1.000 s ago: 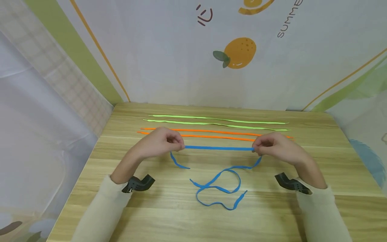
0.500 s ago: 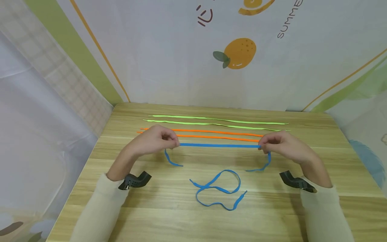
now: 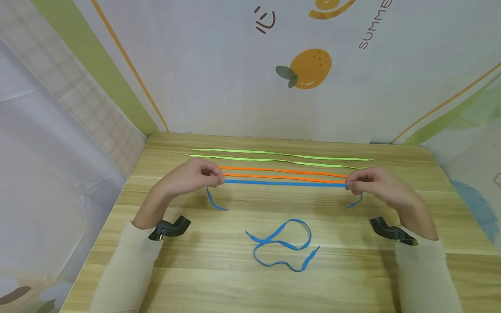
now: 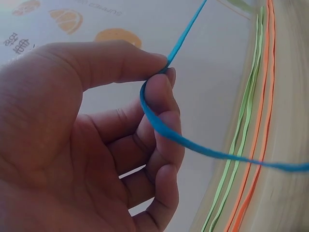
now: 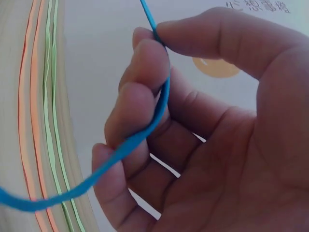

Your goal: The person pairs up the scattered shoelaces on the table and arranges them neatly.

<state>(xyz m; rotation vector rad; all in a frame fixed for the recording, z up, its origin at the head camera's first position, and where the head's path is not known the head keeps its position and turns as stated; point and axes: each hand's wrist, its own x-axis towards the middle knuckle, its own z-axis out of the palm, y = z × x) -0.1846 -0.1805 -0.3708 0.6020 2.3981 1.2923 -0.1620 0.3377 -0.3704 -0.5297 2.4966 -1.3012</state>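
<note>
A blue shoelace (image 3: 285,183) is stretched straight between the two hands, just on the near side of the orange laces in the head view. My left hand (image 3: 193,176) pinches it between thumb and fingertips, and a short tail curves down from that grip. The same pinch shows in the left wrist view, with the lace (image 4: 186,36) running out past the thumb. My right hand (image 3: 377,184) pinches the other side, its tail hanging below. In the right wrist view the lace (image 5: 161,104) passes over the curled fingers. A second blue shoelace (image 3: 282,242) lies loosely looped on the table.
Two orange shoelaces (image 3: 282,170) lie side by side on the wooden table (image 3: 219,282), partly hidden by the hands. Beyond them are two light green shoelaces (image 3: 282,153). A printed cloth (image 3: 219,78) hangs behind the table's far edge.
Both hands have moved apart and farther from the body, so the taut stretch of blue lace is longer and nearer the orange laces. The right tail has lifted away from the looped lace.
</note>
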